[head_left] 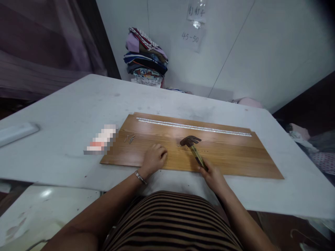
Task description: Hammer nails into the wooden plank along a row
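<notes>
A: Right hand (213,176), quick?
B: Wrapped around the hammer (198,157), gripping the lower handle. Handle slants from the near right up to the head, claw side turned right.
A: Hammer on the board (230,160)?
B: Head's above the middle of it. Can't tell if it's touching the wood.
A: Left hand (155,157)?
B: Curled loosely at the near part of the board, left of the hammer. Can't tell if anything's pinched in the fingers. Watch (140,177) on that wrist.
A: Nails?
B: Few loose nails (131,138), lying on the board's left part, farther left than the left hand. Plus a row of small dark marks (201,151) beside the hammer, running right; too small to say nails or holes.
A: Far side?
B: Two pale strips (193,127) with markings, along the far edge, nearly the board's full length.
A: Surroundings?
B: Board's flat on a white table (65,118). Pixelated item (102,139) just beside its left end, can't identify. Folded clothes (146,57) stacked at the table's far side, against the wall. Paper (191,37) up there reads "45-50".
</notes>
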### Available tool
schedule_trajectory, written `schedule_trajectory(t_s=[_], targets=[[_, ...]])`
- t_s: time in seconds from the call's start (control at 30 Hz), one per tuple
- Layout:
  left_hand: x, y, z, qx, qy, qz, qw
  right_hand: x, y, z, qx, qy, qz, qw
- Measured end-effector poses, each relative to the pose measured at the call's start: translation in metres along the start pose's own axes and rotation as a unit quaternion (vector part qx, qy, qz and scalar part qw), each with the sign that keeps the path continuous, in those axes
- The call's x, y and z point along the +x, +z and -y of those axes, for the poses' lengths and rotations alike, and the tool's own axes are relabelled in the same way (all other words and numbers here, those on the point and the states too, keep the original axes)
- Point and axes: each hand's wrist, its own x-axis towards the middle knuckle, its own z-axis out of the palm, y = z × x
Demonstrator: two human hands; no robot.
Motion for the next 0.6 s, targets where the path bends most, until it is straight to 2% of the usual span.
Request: schedule_trajectory(t_s=[0.3, 0.6], targets=[[-0.0001, 0.0012, 0.0013, -0.009, 0.002, -0.005, 1.000, 0.0013, 0.0054, -0.0053, 0.020, 0.008, 0.017, 1.000], [-0.0003, 0.0015, 0.0013, -0.008, 0.003, -0.005, 1.000, 0.0001, 0.0005, -0.0009, 0.014, 0.016, 0.012, 1.000]])
